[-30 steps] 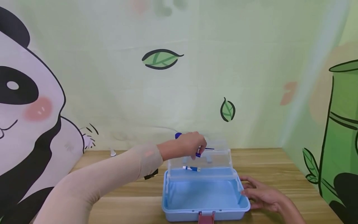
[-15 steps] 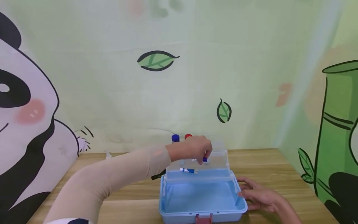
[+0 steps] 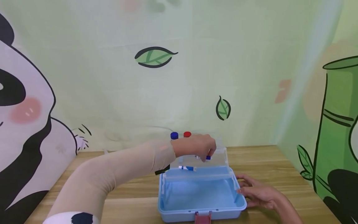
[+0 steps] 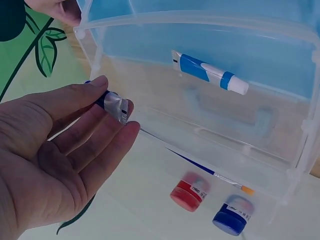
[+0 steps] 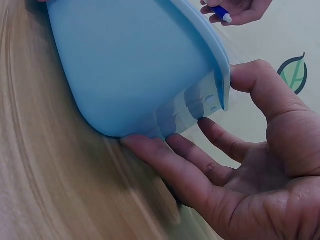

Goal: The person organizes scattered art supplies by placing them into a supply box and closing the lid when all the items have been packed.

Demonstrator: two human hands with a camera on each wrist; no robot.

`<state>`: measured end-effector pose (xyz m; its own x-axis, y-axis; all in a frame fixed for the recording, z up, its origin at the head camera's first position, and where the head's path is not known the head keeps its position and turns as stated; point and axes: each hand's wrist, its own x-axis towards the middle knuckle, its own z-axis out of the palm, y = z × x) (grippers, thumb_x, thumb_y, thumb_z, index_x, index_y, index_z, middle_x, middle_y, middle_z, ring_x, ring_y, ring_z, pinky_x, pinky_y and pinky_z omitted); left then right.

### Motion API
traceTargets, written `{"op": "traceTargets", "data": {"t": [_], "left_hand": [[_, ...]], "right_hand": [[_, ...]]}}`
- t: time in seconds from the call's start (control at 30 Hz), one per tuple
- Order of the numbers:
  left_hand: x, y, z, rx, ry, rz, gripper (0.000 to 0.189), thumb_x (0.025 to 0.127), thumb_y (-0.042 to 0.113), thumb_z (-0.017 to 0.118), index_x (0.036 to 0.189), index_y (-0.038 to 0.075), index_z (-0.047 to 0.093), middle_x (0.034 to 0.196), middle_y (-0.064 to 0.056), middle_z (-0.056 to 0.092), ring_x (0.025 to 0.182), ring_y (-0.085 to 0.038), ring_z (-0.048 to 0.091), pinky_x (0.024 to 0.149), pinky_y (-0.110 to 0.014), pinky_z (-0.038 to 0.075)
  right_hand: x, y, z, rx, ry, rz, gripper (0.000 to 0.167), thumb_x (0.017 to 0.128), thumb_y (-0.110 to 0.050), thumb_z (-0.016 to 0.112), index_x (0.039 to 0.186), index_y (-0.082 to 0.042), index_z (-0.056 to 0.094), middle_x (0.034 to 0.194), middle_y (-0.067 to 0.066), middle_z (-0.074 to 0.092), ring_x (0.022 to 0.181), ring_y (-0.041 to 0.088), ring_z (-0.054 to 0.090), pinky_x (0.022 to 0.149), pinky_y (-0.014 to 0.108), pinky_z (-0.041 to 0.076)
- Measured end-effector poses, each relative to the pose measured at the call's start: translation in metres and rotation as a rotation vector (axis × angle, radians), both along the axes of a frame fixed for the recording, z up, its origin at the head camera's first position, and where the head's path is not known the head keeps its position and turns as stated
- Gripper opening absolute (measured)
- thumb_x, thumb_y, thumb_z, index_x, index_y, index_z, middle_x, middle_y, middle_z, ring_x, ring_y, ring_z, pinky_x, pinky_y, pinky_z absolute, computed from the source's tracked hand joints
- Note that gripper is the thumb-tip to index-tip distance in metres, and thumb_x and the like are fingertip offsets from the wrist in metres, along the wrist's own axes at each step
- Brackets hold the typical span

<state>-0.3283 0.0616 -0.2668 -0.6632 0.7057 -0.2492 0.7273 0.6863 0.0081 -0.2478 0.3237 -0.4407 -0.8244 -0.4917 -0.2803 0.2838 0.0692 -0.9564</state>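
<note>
My left hand (image 3: 203,146) pinches a small dark-blue paint tube (image 3: 208,158) above the clear raised lid (image 3: 216,157) of a light-blue plastic box (image 3: 201,194). In the left wrist view, the tube's silver crimped end (image 4: 118,107) sticks out between thumb and fingers. A second paint tube (image 4: 205,72), blue and white, lies on clear plastic at the back of the box. My right hand (image 3: 261,194) holds the box's right side. The right wrist view shows its thumb at the rim (image 5: 226,85) and bent fingers against the outer wall (image 5: 135,75).
A blue-capped jar (image 3: 174,136) and a red-capped jar (image 3: 187,134) stand behind the lid. Beside them in the left wrist view lies a thin blue paintbrush (image 4: 197,166). A reddish latch (image 3: 203,218) hangs at the box's front. The wooden table (image 3: 128,203) meets a printed backdrop (image 3: 112,77).
My left hand has moved right over the lid with the tube, uncovering the red cap. The right hand stays at the box's side. The view has shifted slightly.
</note>
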Motion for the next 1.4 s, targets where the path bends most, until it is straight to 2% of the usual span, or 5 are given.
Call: {"op": "traceTargets", "data": {"t": [0.37,0.57,0.87,1.1,1.4], "left_hand": [[0.005,0.000,0.001,-0.002,0.036,-0.013,0.032,0.094,0.021,0.085,0.123,0.017,0.072,0.121,-0.003,0.072,0.094,-0.015,0.064,0.080,-0.023,0.056],[0.018,-0.014,0.007,0.042,0.073,0.014,0.037,0.096,0.023,0.083,0.131,0.018,0.071,0.126,-0.003,0.073,0.099,-0.016,0.066,0.082,-0.026,0.058],[0.042,-0.055,0.005,0.183,0.051,0.147,0.039,0.097,0.018,0.081,0.134,0.017,0.071,0.122,-0.005,0.076,0.097,-0.017,0.073,0.069,-0.022,0.058],[0.053,-0.095,-0.008,0.271,0.089,0.167,0.033,0.095,0.011,0.082,0.127,0.013,0.074,0.123,-0.007,0.076,0.111,-0.025,0.072,0.088,-0.035,0.063],[0.068,-0.152,-0.023,0.358,0.096,0.298,0.032,0.093,0.003,0.082,0.123,0.007,0.073,0.121,-0.013,0.074,0.111,-0.031,0.071,0.090,-0.042,0.063]], "right_hand": [[0.002,0.000,0.004,0.025,-0.004,-0.023,0.079,0.104,-0.011,0.065,0.162,0.001,0.014,0.152,0.030,0.043,0.120,0.033,0.064,0.095,0.057,0.060],[0.001,0.001,0.003,0.015,0.018,-0.013,0.076,0.104,-0.009,0.064,0.162,0.001,0.016,0.152,0.029,0.044,0.121,0.033,0.064,0.094,0.057,0.060],[0.002,0.000,0.002,-0.002,0.029,-0.012,0.078,0.103,-0.009,0.065,0.162,0.003,0.015,0.153,0.028,0.044,0.120,0.032,0.064,0.093,0.056,0.061],[0.002,-0.001,0.002,-0.007,0.041,-0.006,0.078,0.104,-0.010,0.064,0.162,0.003,0.014,0.153,0.031,0.041,0.120,0.032,0.064,0.094,0.054,0.061],[0.002,-0.005,0.003,-0.009,0.023,-0.004,0.076,0.104,-0.009,0.064,0.162,0.001,0.017,0.149,0.027,0.044,0.118,0.030,0.064,0.093,0.053,0.061]]}}
